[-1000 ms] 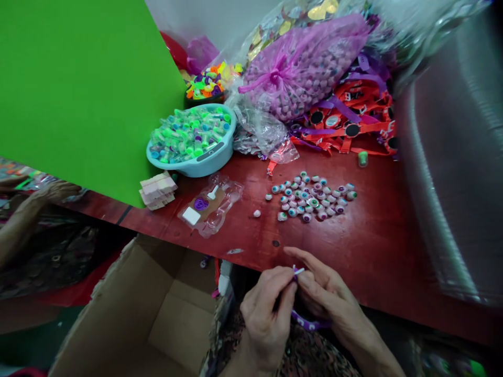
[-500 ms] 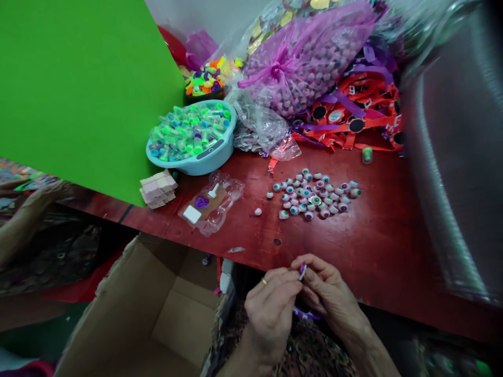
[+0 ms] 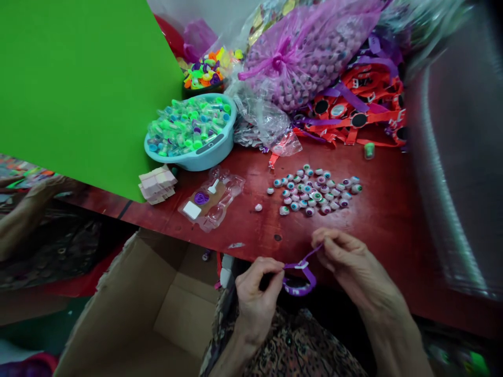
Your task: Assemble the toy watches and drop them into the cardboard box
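Right now, the left hand (image 3: 257,298) pinches the white buckle (image 3: 301,265) of a purple strap (image 3: 301,287) between thumb and fingers, while the right hand (image 3: 353,267) pinches the strap's narrow tail. The strap's loop hangs just past the near edge of the red counter (image 3: 377,230). Mid-counter lies a loose pile of plastic eyeball beads (image 3: 314,191); a clear blister pack (image 3: 208,199) sits left of it, beside a teal basin (image 3: 223,149) of neon capsules. Along the back stand a tied pink mesh bag (image 3: 306,57) and orange straps (image 3: 353,112). An open cardboard box (image 3: 157,298) sits below the edge, and a co-worker's hand (image 3: 49,188) shows past a green board (image 3: 78,89).
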### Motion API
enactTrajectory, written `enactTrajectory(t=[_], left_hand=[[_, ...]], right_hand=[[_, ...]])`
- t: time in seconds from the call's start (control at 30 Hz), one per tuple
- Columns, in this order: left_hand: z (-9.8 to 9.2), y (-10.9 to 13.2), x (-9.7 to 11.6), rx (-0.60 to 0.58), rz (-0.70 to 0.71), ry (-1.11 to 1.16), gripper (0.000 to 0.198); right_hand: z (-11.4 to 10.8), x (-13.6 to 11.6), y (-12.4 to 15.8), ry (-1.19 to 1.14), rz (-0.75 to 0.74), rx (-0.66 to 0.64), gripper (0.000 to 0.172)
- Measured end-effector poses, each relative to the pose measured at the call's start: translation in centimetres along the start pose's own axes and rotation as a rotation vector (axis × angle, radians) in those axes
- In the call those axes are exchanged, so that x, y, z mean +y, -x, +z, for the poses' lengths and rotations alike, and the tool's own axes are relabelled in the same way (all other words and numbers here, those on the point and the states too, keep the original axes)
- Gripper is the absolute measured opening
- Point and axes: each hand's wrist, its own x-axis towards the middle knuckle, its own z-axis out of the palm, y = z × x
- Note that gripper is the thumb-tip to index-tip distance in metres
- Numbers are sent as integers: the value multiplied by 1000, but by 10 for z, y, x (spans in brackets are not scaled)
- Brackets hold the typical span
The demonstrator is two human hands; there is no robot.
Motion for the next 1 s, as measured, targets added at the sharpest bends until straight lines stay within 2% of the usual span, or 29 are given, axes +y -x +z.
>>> enactTrajectory(t=[0.07,0.13,0.23,0.3,0.37,0.43,0.47,0.53,0.6,0.67,0.73,0.83,0.9,1.0], left_hand=[[3,1,2,-2,-104,78,9],[6,1,6,-30,-245,231,12],[9,-1,11,-191,-394,518,30],[11,-4,14,-329,-465,648,35],[14,-6,16,-438,-569,723,35],[18,-8,19,-477,-668,744,31],[20,-7,20,-458,-686,732,28],[24,-6,24,-339,-650,644,23],[27,-4,27,-213,-555,547,24],[27,-2,29,-164,-450,495,30],[26,-1,29,-173,-392,499,36],[24,-2,27,-188,-383,533,43],[23,-3,25,-231,-424,591,52],[26,-6,23,-371,-575,761,69]], right_hand=[[2,-2,-3,-134,-19,64,22],[9,-3,-4,-309,29,58,21],[23,-4,1,-602,132,-6,17],[29,-4,4,-733,129,-45,15],[29,-5,5,-810,99,-79,16],[25,-6,4,-853,73,-91,16],[21,-6,4,-866,61,-91,16],[12,-7,1,-892,26,-77,17],[5,-8,-2,-922,-6,-58,18],[-1,-7,-5,-954,-12,-48,20],[-4,-5,-7,-968,-3,-53,22],[-4,-3,-10,-949,-3,-72,22],[-3,-3,-11,-935,-13,-82,21],[0,-5,-8,-938,-33,-90,20]])
